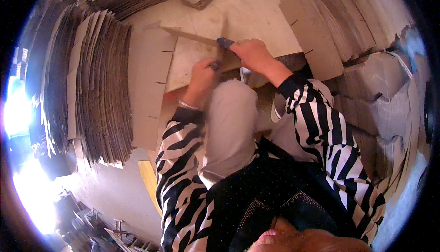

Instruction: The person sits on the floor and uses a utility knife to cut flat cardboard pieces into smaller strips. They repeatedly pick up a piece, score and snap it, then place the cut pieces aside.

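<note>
- Knife [197, 37], or what looks like one through the blur, is held over a pale board [261, 22] just beyond the seated person's knees [231, 110], as seen from the head camera.
- The right hand [254, 55] is closed around its dark blue handle [224, 44], well back from the tip, a hold that likely leaves the blade free and the fingers off it.
- The left hand [201, 78] makes a fist around a dark-handled tool [216, 64]; a slim, blurred shape rises from it, its kind impossible to tell.
- Both hands meet near the body's midline, probably for steadier control.
- The knife's long axis runs crosswise, slightly slanted: tip to the person's left and a little away, over the far end of a cardboard sheet [149, 91], handle to the right.
- The second tool points mostly away from the person, seeming to cross the first near the blue handle; whether they touch, and where the cutting edge faces, cannot be told.
- Cardboard stacks stand at left [101, 87] and right [339, 27], presumably set within easy reach.
</note>
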The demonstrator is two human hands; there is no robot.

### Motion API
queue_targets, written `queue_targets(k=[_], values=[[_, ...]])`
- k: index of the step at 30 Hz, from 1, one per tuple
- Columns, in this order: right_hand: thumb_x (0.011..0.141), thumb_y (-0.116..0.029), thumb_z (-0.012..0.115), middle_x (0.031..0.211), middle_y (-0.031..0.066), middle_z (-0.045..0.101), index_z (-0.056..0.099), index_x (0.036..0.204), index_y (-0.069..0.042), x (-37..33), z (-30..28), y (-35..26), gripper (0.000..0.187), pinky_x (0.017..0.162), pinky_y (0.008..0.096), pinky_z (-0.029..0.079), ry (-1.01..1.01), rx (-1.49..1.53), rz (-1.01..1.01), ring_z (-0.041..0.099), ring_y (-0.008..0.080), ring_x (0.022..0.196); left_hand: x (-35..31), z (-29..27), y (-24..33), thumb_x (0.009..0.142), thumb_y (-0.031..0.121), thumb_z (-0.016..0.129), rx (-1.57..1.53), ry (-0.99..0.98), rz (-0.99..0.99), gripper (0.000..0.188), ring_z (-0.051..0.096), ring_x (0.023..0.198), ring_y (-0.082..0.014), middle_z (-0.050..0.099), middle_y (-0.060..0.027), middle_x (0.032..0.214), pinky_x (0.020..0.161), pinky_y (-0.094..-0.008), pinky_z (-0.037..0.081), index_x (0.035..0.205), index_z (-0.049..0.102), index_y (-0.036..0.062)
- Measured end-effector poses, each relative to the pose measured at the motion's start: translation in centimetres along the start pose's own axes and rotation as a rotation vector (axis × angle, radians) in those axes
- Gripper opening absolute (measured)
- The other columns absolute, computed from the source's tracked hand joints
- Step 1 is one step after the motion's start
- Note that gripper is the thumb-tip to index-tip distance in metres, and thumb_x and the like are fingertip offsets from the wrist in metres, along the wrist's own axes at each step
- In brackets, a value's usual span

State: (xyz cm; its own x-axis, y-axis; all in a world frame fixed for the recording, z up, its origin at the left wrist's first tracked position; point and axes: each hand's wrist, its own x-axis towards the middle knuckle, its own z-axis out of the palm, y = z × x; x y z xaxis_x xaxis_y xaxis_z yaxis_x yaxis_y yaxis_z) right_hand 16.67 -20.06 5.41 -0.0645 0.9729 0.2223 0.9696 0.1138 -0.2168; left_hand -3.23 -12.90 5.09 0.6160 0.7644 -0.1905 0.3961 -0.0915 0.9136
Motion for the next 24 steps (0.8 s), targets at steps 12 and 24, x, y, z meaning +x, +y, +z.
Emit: queue_targets(k=[12, 24], values=[[0.074, -0.001, 0.056, 0.087, 0.0157, 0.065, 0.056, 0.110, -0.011, 0.0, -2.2, -0.4, 0.037, 0.067, 0.0488, 0.049, -0.144, 0.073, 0.140, 0.063, 0.0363, 0.083, -1.1, -10.8, -8.4, 0.083, 0.051, 0.059, 1.466, 0.352, 0.073, 0.057, 0.033, 0.135, -0.0304, 0.039, -0.0160, 0.144, 0.104, -0.0595, 0.026, 0.108, 0.065, 0.0009], [0.071, -0.003, 0.057, 0.080, 0.0103, 0.061, 0.059, 0.109, -0.013, 0.7, -0.3, -1.2, 0.039, 0.065, 0.0448, 0.049, 0.137, 0.093, -0.218, 0.062, 0.0328, 0.077, -2.9, -10.6, -6.7, 0.079, 0.015, 0.056, 0.652, 0.270, -0.089, 0.039, 0.059, 0.100, -0.0227, 0.064, -0.0171, 0.109, 0.087, -0.0377, 0.042, 0.115, 0.064, 0.0001]])
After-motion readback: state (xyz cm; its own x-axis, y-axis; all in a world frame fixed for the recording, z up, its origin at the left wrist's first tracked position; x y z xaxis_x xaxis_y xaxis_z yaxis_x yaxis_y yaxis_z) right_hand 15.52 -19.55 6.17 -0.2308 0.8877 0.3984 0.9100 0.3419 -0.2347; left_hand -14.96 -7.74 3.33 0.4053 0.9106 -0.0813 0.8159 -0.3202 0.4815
